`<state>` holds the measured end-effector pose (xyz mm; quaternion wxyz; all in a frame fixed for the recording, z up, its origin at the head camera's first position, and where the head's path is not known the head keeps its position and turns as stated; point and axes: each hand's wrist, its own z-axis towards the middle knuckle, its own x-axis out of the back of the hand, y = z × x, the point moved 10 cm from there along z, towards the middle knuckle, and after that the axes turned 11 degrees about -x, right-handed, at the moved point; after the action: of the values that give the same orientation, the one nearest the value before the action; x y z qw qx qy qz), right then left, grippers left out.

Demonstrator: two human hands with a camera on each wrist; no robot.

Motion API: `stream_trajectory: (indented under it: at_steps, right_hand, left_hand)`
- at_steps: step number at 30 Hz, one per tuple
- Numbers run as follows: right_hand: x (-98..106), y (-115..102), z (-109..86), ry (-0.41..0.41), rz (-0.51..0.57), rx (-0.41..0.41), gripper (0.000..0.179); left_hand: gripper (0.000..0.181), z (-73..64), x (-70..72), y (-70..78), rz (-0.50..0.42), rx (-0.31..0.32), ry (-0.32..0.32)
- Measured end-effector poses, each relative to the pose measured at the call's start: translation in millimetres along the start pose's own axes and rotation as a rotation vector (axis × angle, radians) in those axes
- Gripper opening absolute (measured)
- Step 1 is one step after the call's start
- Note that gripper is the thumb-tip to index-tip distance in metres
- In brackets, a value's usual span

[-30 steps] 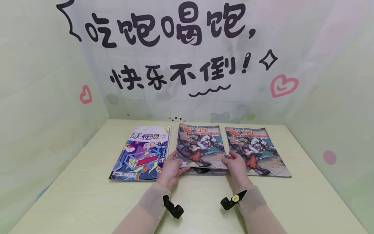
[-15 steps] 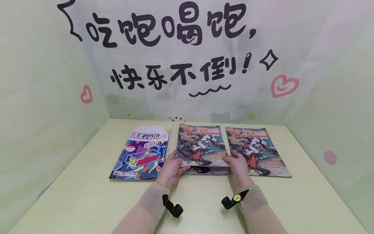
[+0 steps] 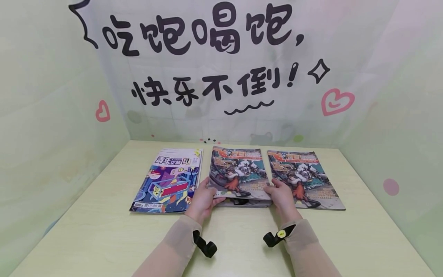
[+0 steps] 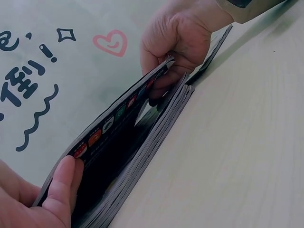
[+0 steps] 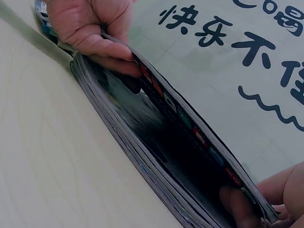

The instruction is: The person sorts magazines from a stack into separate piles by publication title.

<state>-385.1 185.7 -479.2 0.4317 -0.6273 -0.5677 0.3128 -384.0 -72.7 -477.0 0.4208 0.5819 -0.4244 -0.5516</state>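
In the head view, a magazine (image 3: 238,173) with a red-skirted figure on its cover lies in the middle, its near edge raised. My left hand (image 3: 202,202) pinches its near left corner, thumb on the cover and fingers underneath. At the near right corner, my right hand (image 3: 282,196) grips it the same way. Below is a pile of magazines (image 4: 156,128), with a dark gap between it and the lifted one in both wrist views. A row of small coloured icons (image 4: 108,124) shows along the lifted magazine's dark underside.
Left of the middle pile lies a purple and blue magazine (image 3: 166,184) on top of others. To the right is another magazine (image 3: 308,181) with the same cover as the held one. All rest on a pale wooden table (image 3: 238,246) before a printed backdrop (image 3: 194,123).
The held magazine's near edge rises slightly on the right, then dips back a little. Both hands keep their grip in nearly the same place; the side magazines stay put.
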Motion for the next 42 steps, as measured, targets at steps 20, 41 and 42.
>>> stream_trajectory:
  at_steps: [20, 41, 42]
  right_hand:
    - [-4, -10, -3.7, -0.011, -0.075, 0.088, 0.062]
    - [78, 2, -5.5, -0.036, -0.061, 0.105, 0.062]
    - [84, 4, -5.6, -0.034, -0.063, 0.102, 0.062]
  left_hand:
    - [0.075, 0.8, 3.3, 10.8, 0.298, -0.044, -0.081]
    - [0.081, -19.7, -75.5, -5.6, 0.344, -0.131, -0.089]
    - [0.081, -20.8, -82.2, -7.4, 0.35, -0.133, -0.097]
